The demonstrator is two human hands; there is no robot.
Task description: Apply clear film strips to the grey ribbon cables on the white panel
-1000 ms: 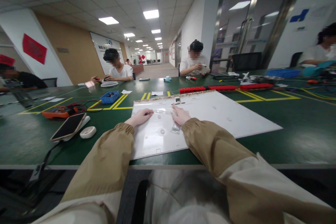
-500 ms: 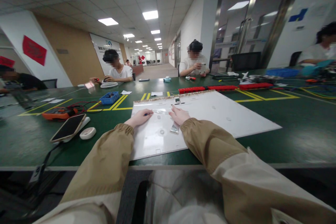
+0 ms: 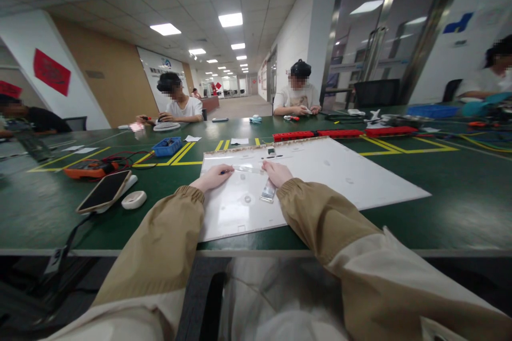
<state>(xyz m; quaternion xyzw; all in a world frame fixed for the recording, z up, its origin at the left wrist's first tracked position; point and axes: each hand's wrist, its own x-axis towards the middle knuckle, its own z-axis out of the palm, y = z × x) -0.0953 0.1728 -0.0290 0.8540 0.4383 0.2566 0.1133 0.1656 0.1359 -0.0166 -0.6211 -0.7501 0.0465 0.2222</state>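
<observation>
A clear, shiny strip [image 3: 248, 169] stretches between my two hands, just over a white board [image 3: 316, 181] on the table. My left hand [image 3: 214, 177] is closed at its left end, with a small dark bit showing by the fingers. At the other end my right hand [image 3: 277, 173] pinches the strip between thumb and fingers. Partly under the right hand lies a small clear packet [image 3: 267, 193]. Just beyond that hand are a small dark square piece [image 3: 271, 152] and a thin dark pointed tool [image 3: 276, 157] whose kind I cannot make out.
To my left are a phone [image 3: 104, 191], a white round ring [image 3: 134, 200], an orange multimeter [image 3: 91, 168] with leads and a blue bin [image 3: 167, 146]. Red rails [image 3: 316, 134] lie behind the board. People sit across the green table [image 3: 168, 232].
My right hand's fingers have drawn together from a flatter, spread pose into a pinch at the strip's end. The left hand has hardly moved. The person opposite has lowered a hand.
</observation>
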